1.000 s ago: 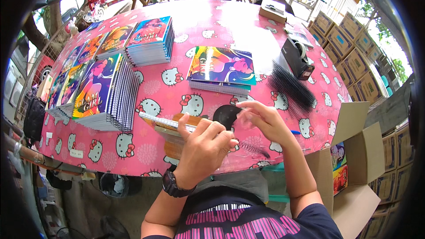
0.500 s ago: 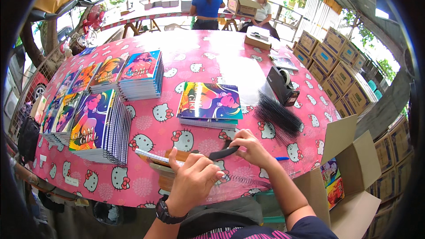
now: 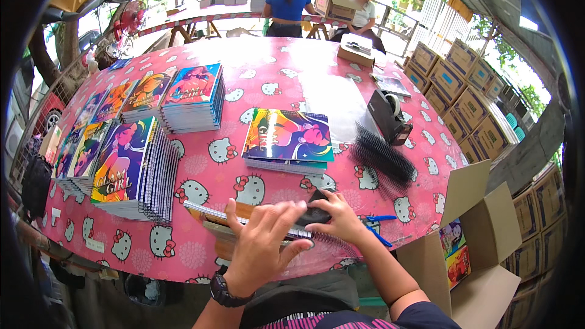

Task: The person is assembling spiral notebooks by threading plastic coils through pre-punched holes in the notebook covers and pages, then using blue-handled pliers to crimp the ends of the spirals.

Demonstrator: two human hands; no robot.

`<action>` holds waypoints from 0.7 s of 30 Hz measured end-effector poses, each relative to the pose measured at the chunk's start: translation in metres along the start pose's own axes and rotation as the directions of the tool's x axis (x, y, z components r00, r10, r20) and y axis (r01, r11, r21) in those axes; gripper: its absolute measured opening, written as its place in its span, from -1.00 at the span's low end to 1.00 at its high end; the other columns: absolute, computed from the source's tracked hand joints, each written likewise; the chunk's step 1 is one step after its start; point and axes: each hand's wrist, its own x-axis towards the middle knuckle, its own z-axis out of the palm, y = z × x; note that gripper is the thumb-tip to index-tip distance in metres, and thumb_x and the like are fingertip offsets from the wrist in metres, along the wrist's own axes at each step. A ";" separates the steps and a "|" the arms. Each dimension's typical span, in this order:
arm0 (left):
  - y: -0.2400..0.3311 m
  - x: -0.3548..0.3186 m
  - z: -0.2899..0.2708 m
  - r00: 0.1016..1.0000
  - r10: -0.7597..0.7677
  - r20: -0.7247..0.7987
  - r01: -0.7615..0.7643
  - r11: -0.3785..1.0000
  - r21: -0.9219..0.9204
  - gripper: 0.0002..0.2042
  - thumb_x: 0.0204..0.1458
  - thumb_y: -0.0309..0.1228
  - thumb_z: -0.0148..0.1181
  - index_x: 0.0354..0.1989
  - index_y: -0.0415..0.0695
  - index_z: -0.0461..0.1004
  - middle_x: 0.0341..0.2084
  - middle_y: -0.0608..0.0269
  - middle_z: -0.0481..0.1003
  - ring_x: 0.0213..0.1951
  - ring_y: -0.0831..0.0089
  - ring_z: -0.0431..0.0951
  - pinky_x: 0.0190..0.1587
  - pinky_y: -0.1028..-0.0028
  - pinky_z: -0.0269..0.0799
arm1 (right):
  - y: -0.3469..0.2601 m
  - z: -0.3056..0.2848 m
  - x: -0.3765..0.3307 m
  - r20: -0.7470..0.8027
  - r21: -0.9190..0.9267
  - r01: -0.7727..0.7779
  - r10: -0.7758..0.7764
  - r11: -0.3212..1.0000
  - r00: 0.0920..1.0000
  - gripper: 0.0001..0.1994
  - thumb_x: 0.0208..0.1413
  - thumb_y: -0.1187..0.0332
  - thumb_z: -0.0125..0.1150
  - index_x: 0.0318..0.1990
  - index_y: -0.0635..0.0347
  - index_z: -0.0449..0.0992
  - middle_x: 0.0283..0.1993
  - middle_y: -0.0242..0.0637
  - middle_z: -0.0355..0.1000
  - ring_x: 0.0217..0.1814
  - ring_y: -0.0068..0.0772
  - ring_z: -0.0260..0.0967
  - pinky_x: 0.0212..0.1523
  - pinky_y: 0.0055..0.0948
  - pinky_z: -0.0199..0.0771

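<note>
A spiral notebook (image 3: 213,214) stands on its long edge beside brown wooden pieces (image 3: 243,210) at the table's near side. My left hand (image 3: 265,237), a black watch on its wrist, lies over it with fingers spread and thumb apart. My right hand (image 3: 341,219) is closed on a black object (image 3: 317,208) at the notebook's right end; its kind is partly hidden by the fingers. A thin dark coil (image 3: 335,245) trails from that end under my right wrist. Blue-handled pliers (image 3: 380,228) lie just right of my right forearm.
A short notebook stack (image 3: 287,137) lies ahead, taller stacks (image 3: 125,164) at left. Black spiral coils (image 3: 384,158) and a tape dispenser (image 3: 389,119) sit to the right. An open carton (image 3: 487,237) with notebooks stands beside the table; two people are beyond its far edge.
My right hand has shifted slightly left and down, bringing the black object against the notebook's end. The blue pliers show more fully now. My left hand's fingers have straightened and spread.
</note>
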 end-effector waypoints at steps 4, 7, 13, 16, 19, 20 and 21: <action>-0.007 -0.003 -0.004 0.989 -0.133 -0.069 0.138 0.988 0.070 -0.61 -0.22 -0.09 0.34 -0.23 0.02 0.49 -0.28 0.39 0.45 -0.10 0.40 0.41 0.23 -0.16 -0.45 | -0.026 -0.035 0.000 0.084 0.958 -0.046 -0.121 0.283 0.989 -0.43 -0.01 -0.04 0.20 -0.01 0.29 0.46 0.09 -0.18 0.36 0.14 -0.34 0.29 0.17 -0.33 0.17; -0.019 -0.016 -0.007 0.988 -0.104 -0.115 0.115 0.989 0.095 -0.61 -0.37 -0.26 0.44 -0.27 0.02 0.51 -0.40 0.35 0.45 -0.16 0.32 0.43 0.26 -0.08 -0.37 | -0.047 -0.048 0.011 0.249 0.654 0.027 -0.249 0.756 0.936 -0.48 -0.01 -0.09 0.19 -0.10 0.20 0.54 0.02 -0.12 0.41 0.12 -0.22 0.31 0.16 -0.30 0.20; -0.021 -0.012 -0.007 0.985 -0.118 -0.125 0.125 0.991 0.050 -0.49 -0.32 -0.16 0.43 -0.14 0.00 0.43 -0.38 0.43 0.48 -0.21 0.41 0.46 0.24 -0.13 -0.29 | -0.066 -0.057 0.023 0.246 0.786 -0.078 -0.195 0.614 0.950 -0.56 -0.05 0.01 0.27 -0.23 0.25 0.59 -0.06 -0.11 0.45 0.07 -0.15 0.31 0.08 -0.23 0.26; -0.021 -0.014 -0.007 0.984 -0.132 -0.117 0.135 0.991 0.020 -0.40 -0.32 -0.17 0.43 -0.03 -0.01 0.36 -0.36 0.43 0.49 -0.20 0.42 0.46 0.24 -0.12 -0.30 | -0.059 -0.059 0.037 0.211 0.192 -0.063 0.022 0.979 0.977 -0.47 -0.08 -0.11 0.23 -0.23 0.25 0.60 -0.01 -0.15 0.45 0.12 -0.17 0.30 0.10 -0.22 0.23; -0.023 -0.014 -0.007 0.982 -0.134 -0.136 0.131 0.991 -0.024 -0.37 -0.33 -0.16 0.43 -0.01 -0.01 0.35 -0.37 0.44 0.49 -0.19 0.42 0.45 0.25 -0.11 -0.31 | -0.070 -0.063 0.039 0.241 0.857 -0.012 -0.379 0.516 0.893 -0.63 -0.06 0.07 0.29 -0.24 0.21 0.59 -0.17 -0.12 0.48 -0.04 -0.14 0.35 0.02 -0.27 0.28; -0.025 -0.014 -0.006 0.984 -0.116 -0.134 0.119 0.993 0.014 -0.35 -0.32 -0.15 0.43 0.02 -0.02 0.33 -0.41 0.45 0.48 -0.19 0.44 0.45 0.26 -0.10 -0.32 | -0.075 -0.060 0.044 0.254 0.649 0.082 -0.317 0.756 0.914 -0.63 -0.04 0.08 0.28 -0.25 0.23 0.59 -0.24 -0.14 0.50 -0.04 -0.13 0.34 0.04 -0.26 0.26; -0.025 -0.017 -0.004 0.983 -0.123 -0.133 0.124 0.992 0.002 -0.34 -0.32 -0.14 0.43 0.03 -0.02 0.33 -0.42 0.46 0.47 -0.19 0.44 0.45 0.26 -0.10 -0.32 | -0.075 -0.056 0.048 0.309 0.276 -0.074 -0.015 0.958 0.951 -0.52 -0.09 -0.07 0.24 -0.24 0.21 0.59 -0.19 -0.18 0.52 0.06 -0.12 0.34 0.13 -0.22 0.20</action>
